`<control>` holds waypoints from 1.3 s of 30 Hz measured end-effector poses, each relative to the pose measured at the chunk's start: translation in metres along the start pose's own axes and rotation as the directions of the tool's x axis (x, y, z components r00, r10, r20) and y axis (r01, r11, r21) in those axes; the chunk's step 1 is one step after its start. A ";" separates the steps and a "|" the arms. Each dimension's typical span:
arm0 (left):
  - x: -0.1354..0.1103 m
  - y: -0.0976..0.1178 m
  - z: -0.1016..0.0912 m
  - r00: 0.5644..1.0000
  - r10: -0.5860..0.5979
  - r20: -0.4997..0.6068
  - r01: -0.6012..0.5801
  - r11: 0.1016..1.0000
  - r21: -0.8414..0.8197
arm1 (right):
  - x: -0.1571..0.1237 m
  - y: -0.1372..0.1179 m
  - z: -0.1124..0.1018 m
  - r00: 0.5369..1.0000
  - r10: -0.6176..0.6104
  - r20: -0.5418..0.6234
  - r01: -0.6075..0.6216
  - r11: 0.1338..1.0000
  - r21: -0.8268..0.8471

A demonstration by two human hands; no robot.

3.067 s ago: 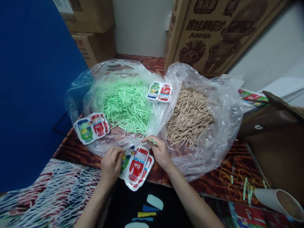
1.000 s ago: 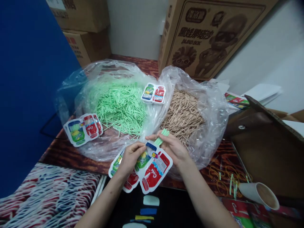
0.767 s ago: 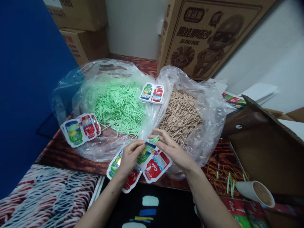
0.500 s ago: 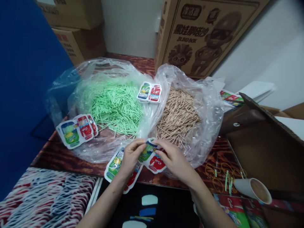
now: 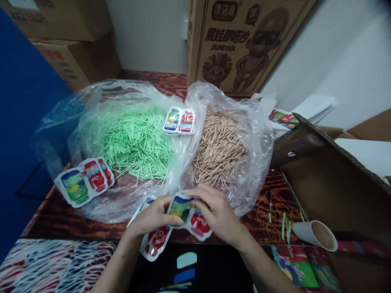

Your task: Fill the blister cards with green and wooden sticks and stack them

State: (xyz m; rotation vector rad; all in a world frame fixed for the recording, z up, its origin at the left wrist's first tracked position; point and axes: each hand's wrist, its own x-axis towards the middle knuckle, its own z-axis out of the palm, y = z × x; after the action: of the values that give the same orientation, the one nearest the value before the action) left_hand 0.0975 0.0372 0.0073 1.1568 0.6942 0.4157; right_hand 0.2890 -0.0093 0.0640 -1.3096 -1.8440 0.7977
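My left hand (image 5: 152, 217) pinches the green half of a jar-shaped twin packet (image 5: 200, 226) with a green and a red printed side. Across the packet's upper part, my right hand (image 5: 218, 213) has its fingers closed on the other half. A second such packet (image 5: 156, 243) lies beneath my left hand at the table's front edge, partly covered. Just beyond my hands are a heap of thin green sticks (image 5: 137, 142) and a heap of brown sticks (image 5: 218, 150), each in a clear plastic bag. Whether a stick is between my fingers is hidden.
More twin packets lie on the bags, at left (image 5: 73, 187) and between the heaps (image 5: 179, 121). Rubber bands and loose green sticks (image 5: 284, 226) lie right, beside a tipped paper cup (image 5: 314, 236). An open carton (image 5: 332, 195) borders the right; a printed box (image 5: 241, 49) stands behind.
The view has shifted, and most things sit further left. My hands have come nearer with the packet, which shows more of its green side, and my left fingers have spread along it.
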 end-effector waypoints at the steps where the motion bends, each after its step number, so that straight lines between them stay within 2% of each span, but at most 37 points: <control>1: -0.001 0.002 -0.001 0.998 -0.039 0.043 0.037 0.998 0.041 | -0.002 -0.002 0.000 1.000 0.009 -0.006 -0.009 1.000 0.001; 3: -0.001 0.006 -0.002 0.999 -0.042 0.022 0.039 0.993 0.108 | -0.005 -0.004 0.001 0.998 0.058 -0.030 -0.059 0.998 -0.035; 5: 0.000 0.008 -0.002 0.995 0.028 -0.100 -0.010 0.984 0.176 | -0.009 -0.002 0.001 0.994 0.098 -0.055 -0.104 0.987 -0.125; 7: 0.001 0.010 -0.003 0.976 0.101 -0.195 -0.050 0.967 0.250 | -0.012 0.003 0.002 0.994 0.090 -0.054 -0.100 0.971 -0.218; 9: 0.001 0.011 -0.004 0.971 0.135 -0.199 -0.071 0.951 0.300 | -0.014 0.010 0.004 0.997 0.051 -0.058 -0.065 0.959 -0.276; 12: -0.001 0.010 -0.002 0.979 0.111 -0.172 -0.053 0.949 0.309 | -0.014 0.022 0.007 0.993 0.017 -0.121 -0.053 0.951 -0.306; 15: 0.000 0.006 0.001 0.981 0.027 -0.194 0.015 0.977 0.210 | -0.012 0.032 0.006 0.988 0.011 -0.157 -0.059 0.950 -0.306; 19: 0.010 0.003 0.008 0.985 -0.061 -0.159 0.070 0.996 0.057 | -0.009 0.034 0.007 0.990 -0.025 -0.138 -0.015 0.958 -0.287; 21: 0.017 0.001 0.015 0.979 -0.012 -0.203 0.029 0.997 0.078 | -0.008 0.032 0.011 0.985 -0.014 -0.171 -0.033 0.963 -0.269; 24: 0.023 -0.002 0.028 0.943 0.080 -0.323 -0.047 0.993 0.108 | -0.009 0.029 0.020 0.966 0.030 -0.255 -0.100 0.959 -0.265; 26: 0.022 -0.004 0.034 0.921 0.097 -0.378 -0.054 0.991 0.124 | -0.012 0.029 0.025 0.959 0.060 -0.278 -0.131 0.960 -0.248; 29: 0.017 -0.005 0.034 0.911 0.110 -0.397 -0.036 0.981 0.189 | -0.016 0.033 0.023 0.968 0.114 -0.222 -0.152 0.975 -0.162; 31: 0.014 -0.005 0.029 0.909 0.107 -0.404 -0.016 0.975 0.223 | -0.016 0.041 0.014 0.979 0.150 -0.140 -0.163 0.983 -0.086; 33: 0.013 -0.002 0.024 0.893 0.109 -0.436 -0.004 0.972 0.234 | -0.013 0.055 0.002 0.978 0.174 -0.118 -0.185 0.979 -0.091; 35: 0.014 0.002 0.020 0.871 0.125 -0.475 -0.012 0.972 0.235 | -0.008 0.075 -0.008 0.964 0.152 -0.218 -0.211 0.936 -0.281; 36: 0.014 0.004 0.019 0.863 0.132 -0.488 -0.017 0.973 0.232 | -0.005 0.085 -0.011 0.965 0.116 -0.237 -0.211 0.879 -0.428; 39: 0.016 0.011 0.019 0.859 0.126 -0.496 -0.018 0.976 0.217 | 0.003 0.113 -0.012 0.996 0.020 -0.090 -0.080 0.666 -0.742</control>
State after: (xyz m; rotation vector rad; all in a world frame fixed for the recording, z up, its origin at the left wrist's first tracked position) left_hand 0.1226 0.0383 0.0169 1.2829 1.1801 0.7436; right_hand 0.3555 0.0276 -0.0207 -1.8570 -2.1717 -0.0531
